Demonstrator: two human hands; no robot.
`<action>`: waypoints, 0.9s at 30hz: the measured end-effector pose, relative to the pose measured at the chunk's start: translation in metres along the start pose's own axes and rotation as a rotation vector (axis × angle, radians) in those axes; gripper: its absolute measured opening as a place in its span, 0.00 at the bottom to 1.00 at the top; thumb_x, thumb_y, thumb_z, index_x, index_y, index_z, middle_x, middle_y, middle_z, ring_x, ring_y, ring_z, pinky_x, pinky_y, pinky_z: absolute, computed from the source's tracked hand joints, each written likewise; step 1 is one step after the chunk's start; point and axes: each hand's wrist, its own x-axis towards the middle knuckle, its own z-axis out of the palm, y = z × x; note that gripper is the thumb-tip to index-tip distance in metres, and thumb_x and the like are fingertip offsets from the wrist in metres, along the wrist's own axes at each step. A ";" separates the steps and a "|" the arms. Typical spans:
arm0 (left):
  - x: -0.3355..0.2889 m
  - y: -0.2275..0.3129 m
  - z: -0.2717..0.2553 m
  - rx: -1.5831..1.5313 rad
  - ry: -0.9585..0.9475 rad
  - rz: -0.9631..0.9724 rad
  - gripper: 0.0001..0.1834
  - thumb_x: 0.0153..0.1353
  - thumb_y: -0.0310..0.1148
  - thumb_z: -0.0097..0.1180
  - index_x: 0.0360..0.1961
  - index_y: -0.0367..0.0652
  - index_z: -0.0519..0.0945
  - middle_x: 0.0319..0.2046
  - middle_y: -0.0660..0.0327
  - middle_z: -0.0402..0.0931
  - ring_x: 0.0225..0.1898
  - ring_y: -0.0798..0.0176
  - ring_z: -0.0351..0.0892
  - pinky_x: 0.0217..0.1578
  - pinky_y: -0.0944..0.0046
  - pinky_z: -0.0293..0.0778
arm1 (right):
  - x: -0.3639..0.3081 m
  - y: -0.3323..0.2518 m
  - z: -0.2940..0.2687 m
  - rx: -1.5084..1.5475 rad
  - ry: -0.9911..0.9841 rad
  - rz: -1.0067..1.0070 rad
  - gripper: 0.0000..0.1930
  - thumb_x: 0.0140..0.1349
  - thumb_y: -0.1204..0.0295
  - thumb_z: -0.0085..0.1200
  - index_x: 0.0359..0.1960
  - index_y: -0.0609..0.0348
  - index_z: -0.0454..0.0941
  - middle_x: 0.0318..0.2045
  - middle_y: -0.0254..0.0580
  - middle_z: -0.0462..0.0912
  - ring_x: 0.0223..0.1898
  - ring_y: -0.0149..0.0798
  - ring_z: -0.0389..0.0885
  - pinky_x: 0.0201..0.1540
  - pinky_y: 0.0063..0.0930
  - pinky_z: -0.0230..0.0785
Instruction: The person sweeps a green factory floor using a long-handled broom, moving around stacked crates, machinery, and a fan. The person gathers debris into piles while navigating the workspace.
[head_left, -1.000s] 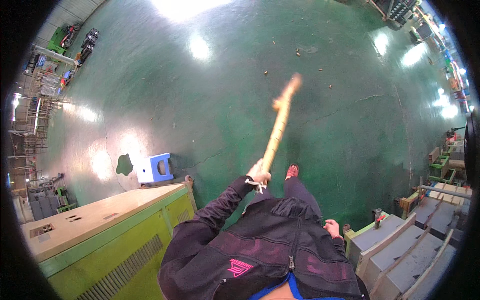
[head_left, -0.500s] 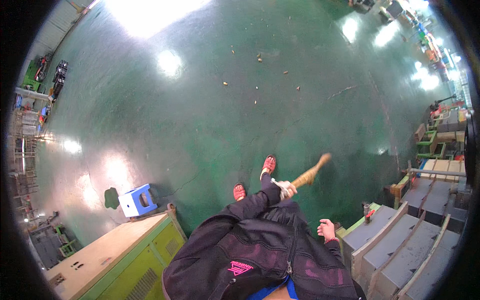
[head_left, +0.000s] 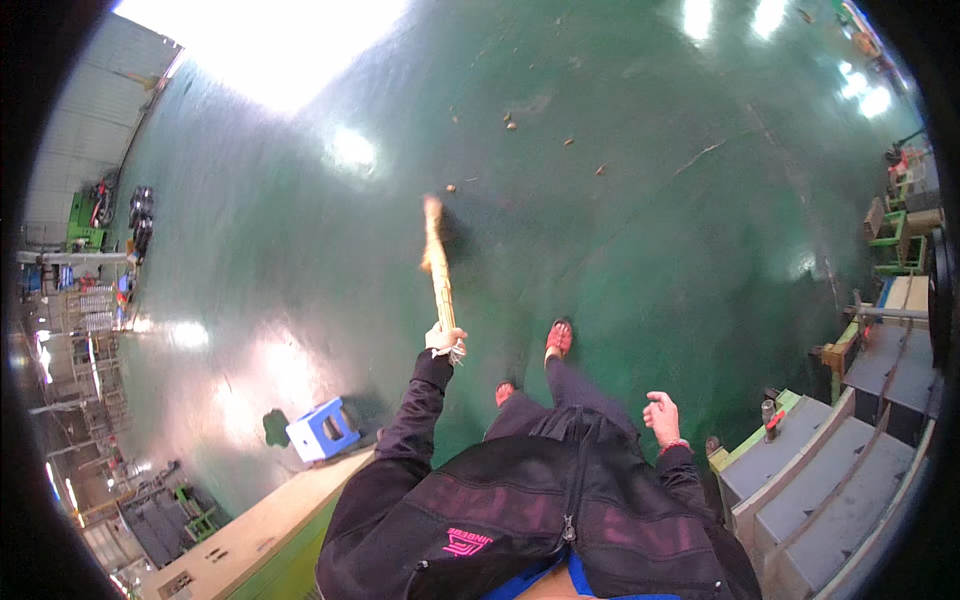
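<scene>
My left hand (head_left: 446,340) is wrapped round one end of a slim tan straw hand broom (head_left: 441,278). Pale string hangs by my grip. The broom points forward over the green floor, its far tip blurred by motion and close to a small brown scrap (head_left: 451,188). My right hand (head_left: 661,416) hangs at my right side with nothing in it, its fingers loosely bent and a little apart. Several more scraps, among them a brown piece (head_left: 510,123), lie ahead on the floor.
A blue and white stool (head_left: 322,432) stands to the left, beside a green cabinet with a wooden top (head_left: 255,520). At my right are grey metal boxes (head_left: 835,470) with raised rails. Racks (head_left: 85,350) line the far left; green frames (head_left: 898,240) stand far right.
My left hand has swung the broom from in front of my right side across to the left and forward. The view has shifted slightly, and my right hand still hangs at my side.
</scene>
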 end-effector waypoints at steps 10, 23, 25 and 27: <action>-0.135 0.037 0.148 0.037 -0.499 -0.034 0.23 0.41 0.21 0.52 0.40 0.43 0.59 0.16 0.63 0.65 0.11 0.70 0.65 0.10 0.71 0.63 | -0.008 -0.197 0.102 0.627 -0.599 0.273 0.16 0.53 0.58 0.48 0.36 0.56 0.66 0.25 0.39 0.73 0.24 0.32 0.72 0.26 0.23 0.66; 0.034 0.084 0.159 0.926 -0.998 0.323 0.26 0.52 0.29 0.48 0.53 0.42 0.57 0.31 0.58 0.74 0.33 0.66 0.73 0.30 0.69 0.71 | 0.116 -0.113 -0.057 1.208 0.323 0.231 0.11 0.46 0.77 0.51 0.20 0.57 0.59 0.09 0.31 0.59 0.06 0.25 0.56 0.09 0.18 0.54; 0.085 0.086 0.080 0.467 -0.682 0.031 0.27 0.52 0.25 0.45 0.55 0.44 0.54 0.28 0.53 0.72 0.28 0.61 0.74 0.27 0.64 0.72 | 0.147 -0.095 -0.075 1.263 0.312 0.269 0.09 0.44 0.80 0.50 0.19 0.58 0.60 0.08 0.31 0.59 0.06 0.25 0.57 0.08 0.19 0.53; 0.102 0.069 -0.031 0.116 -0.194 -0.174 0.26 0.51 0.21 0.40 0.53 0.47 0.56 0.27 0.52 0.72 0.27 0.55 0.74 0.27 0.57 0.72 | 0.174 -0.078 -0.065 1.244 0.329 0.286 0.08 0.43 0.81 0.47 0.16 0.58 0.61 0.07 0.31 0.59 0.06 0.26 0.59 0.07 0.21 0.54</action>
